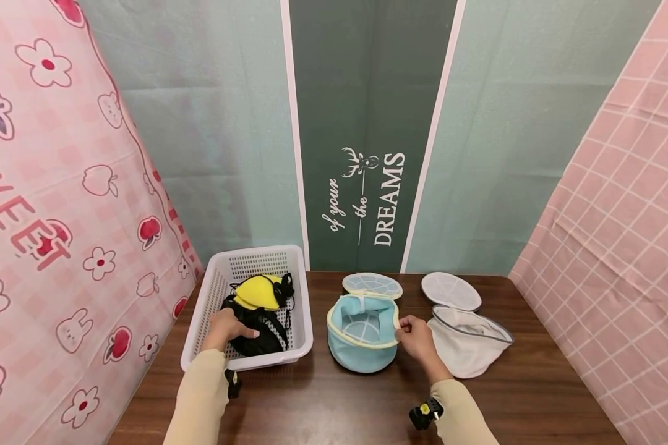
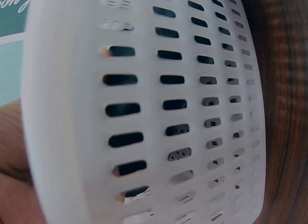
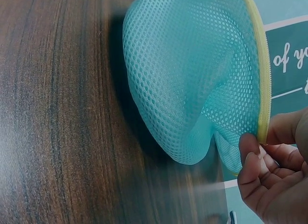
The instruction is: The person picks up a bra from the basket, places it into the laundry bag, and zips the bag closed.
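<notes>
My left hand reaches inside the white basket and grips a black bra, its thumb lying over the dark fabric and the other fingers mostly hidden. Behind it in the basket lies a yellow bra with black straps. My right hand pinches the yellow zip edge of a round blue mesh laundry bag. That bag stands with its mouth up and its lid folded back. In the right wrist view, thumb and fingers meet at the rim of the blue mesh.
The white slotted basket stands at the left of the wooden table. To the right, a white mesh bag with a grey zip edge lies slumped, its lid opened back. Cloth curtains enclose the table's back and sides.
</notes>
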